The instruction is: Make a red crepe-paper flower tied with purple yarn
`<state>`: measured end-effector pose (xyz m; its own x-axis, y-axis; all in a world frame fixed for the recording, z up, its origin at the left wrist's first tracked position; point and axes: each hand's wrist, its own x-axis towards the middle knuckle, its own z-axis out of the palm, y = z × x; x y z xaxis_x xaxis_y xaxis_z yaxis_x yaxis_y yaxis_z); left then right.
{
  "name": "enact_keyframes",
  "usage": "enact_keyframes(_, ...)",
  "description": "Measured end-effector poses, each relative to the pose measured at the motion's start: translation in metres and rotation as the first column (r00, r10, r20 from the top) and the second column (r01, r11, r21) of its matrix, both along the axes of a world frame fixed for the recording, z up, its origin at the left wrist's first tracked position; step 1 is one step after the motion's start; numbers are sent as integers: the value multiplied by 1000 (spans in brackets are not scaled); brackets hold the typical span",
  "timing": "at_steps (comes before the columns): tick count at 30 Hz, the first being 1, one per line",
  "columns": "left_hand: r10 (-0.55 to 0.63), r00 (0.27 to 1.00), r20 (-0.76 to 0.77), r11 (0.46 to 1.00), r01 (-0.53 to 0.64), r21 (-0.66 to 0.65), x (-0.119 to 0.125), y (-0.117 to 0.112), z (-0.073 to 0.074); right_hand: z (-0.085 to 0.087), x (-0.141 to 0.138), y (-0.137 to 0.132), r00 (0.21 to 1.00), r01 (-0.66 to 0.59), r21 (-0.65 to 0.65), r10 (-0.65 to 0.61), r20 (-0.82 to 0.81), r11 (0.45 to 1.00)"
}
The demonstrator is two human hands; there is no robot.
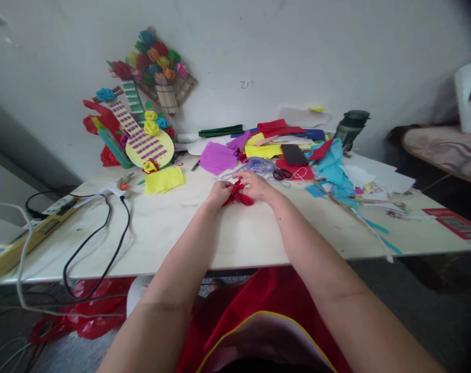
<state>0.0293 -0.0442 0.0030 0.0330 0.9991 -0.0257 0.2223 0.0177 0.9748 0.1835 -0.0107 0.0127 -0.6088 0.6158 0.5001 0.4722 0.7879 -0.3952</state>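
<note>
Red crepe paper (240, 197), already bunched into folds yet seemingly untied, is pinched on the tabletop (239, 235) between the grips of left hand (219, 194) and right hand (258, 186), lilac thread (259, 166) lying just beyond.

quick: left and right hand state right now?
Left hand: closed, fingers pinching the red paper bundle.
Right hand: closed, gripping the same red paper bundle on the table.
</note>
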Motion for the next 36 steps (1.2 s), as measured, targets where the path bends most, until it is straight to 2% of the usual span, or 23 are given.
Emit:
enact_keyframes(3, 41, 999, 5, 999, -41, -15, 2, 0, 1, 0, -8, -8, 992, 125, 40, -126, 21, 991)
enact_keyframes(6, 115, 993, 18, 993, -115, -31, 5, 0, 2, 2, -18, -20, 949, 310, 74, -313, 26, 948)
enact_keyframes(9, 173, 979, 108, 985, -173, -7, 7, 0, 3, 3, -25, -27, 926, 374, 119, -378, 9, 920)
enact_keyframes(12, 161, 953, 258, 986, -166, 0, 4, 1, 1, 1, -26, -25, 941, 336, 190, -337, -28, 922)
enact_keyframes(17, 43, 913, 405, 999, -28, -44, -4, 4, -3, -5, -20, -14, 976, 220, 235, -212, -60, 947)
enact_keyframes(23, 41, 934, 354, 998, -22, -57, -5, 2, -1, -2, -15, -14, 991, 132, 243, -132, -18, 961)
enact_keyframes(30, 60, 952, 300, 997, -40, -73, 0, -1, 0, -5, -13, -9, 992, 126, 172, -127, -9, 977)
enact_keyframes(33, 68, 959, 274, 996, -52, -66, 1, 0, -1, -6, -13, -9, 993, 118, 176, -118, -10, 977)
enact_keyframes(36, 91, 945, 313, 995, -76, -59, 2, -1, 0, -1, -15, -14, 994, 109, 217, -107, -23, 970)
